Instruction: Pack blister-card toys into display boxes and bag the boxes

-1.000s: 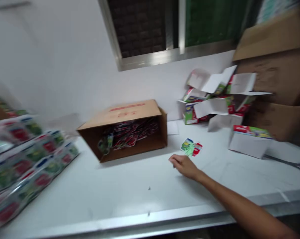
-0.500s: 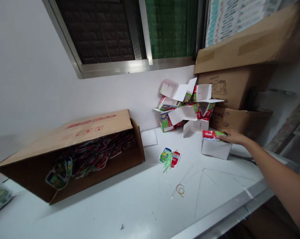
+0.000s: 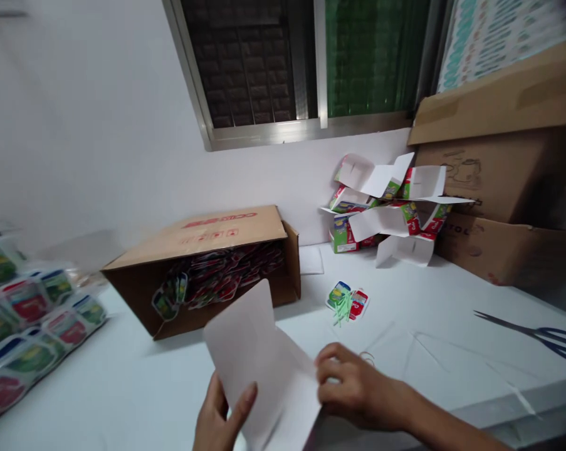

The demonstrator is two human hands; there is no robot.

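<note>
Both my hands hold a small white carton (image 3: 259, 357) over the near edge of the white table (image 3: 433, 313). Its plain white side faces me, with a flap raised at the top. My left hand (image 3: 221, 416) grips the carton's lower left, thumb laid across the front. My right hand (image 3: 355, 385) pinches its right edge with curled fingers. Just beyond the carton, a small bundle of green, red and blue sachets (image 3: 347, 302) lies on the table.
A brown cardboard box (image 3: 207, 266) lies on its side, full of red and green sachets. Wrapped packs (image 3: 29, 332) are stacked at left. Opened cartons (image 3: 386, 207) pile up at the back wall beside large brown boxes (image 3: 503, 207). Scissors (image 3: 541, 335) lie at right.
My right hand went from the sachet bundle to a carton at the right, then brought it to the near edge. My left hand has come into view and taken hold too.
</note>
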